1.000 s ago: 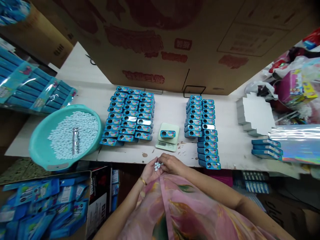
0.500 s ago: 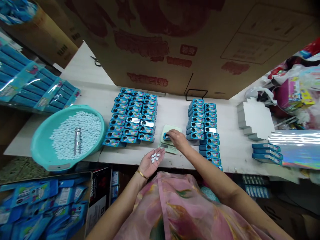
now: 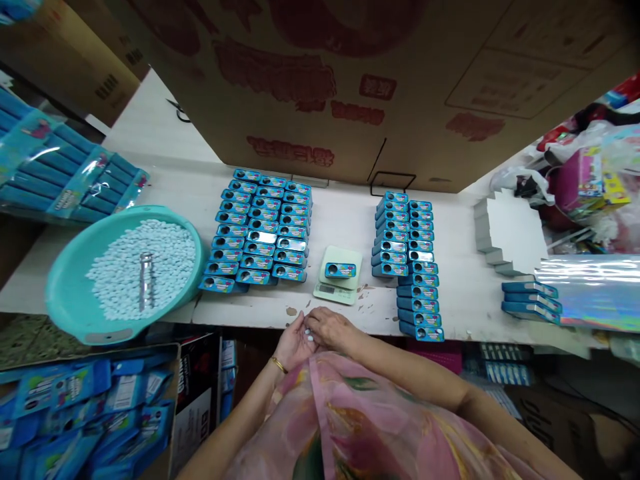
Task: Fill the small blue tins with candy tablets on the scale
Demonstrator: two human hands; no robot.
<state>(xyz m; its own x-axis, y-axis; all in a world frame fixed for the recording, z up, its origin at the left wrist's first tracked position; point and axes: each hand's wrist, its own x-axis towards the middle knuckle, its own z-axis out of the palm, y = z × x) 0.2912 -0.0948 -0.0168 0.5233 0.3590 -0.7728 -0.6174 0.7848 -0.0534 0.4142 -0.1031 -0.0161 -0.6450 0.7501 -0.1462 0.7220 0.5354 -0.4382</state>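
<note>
My left hand (image 3: 295,343) is cupped palm up near the table's front edge, with a few pale oval tablets (image 3: 309,335) in it. My right hand (image 3: 330,328) lies over that palm, its fingers curled in among the tablets; whether they pinch one is hidden. Just beyond both hands a small blue box (image 3: 341,270) with a dark round opening lies on a pale green kitchen scale (image 3: 336,295). To the left, a turquoise basin (image 3: 65,293) holds many such tablets (image 3: 120,267), with a metal scoop-like cylinder (image 3: 146,280) on top of them.
Blue boxes stand in rows left (image 3: 257,237) and right (image 3: 419,273) of the scale. A large cardboard carton (image 3: 310,87) rises behind. Stacked white card (image 3: 515,233) and more blue boxes (image 3: 531,300) lie at right. An open carton of blue packs (image 3: 90,413) is at lower left.
My right hand has left the box on the scale and come back to my left palm. The box stays on the scale. My left hand has drawn in slightly towards my body.
</note>
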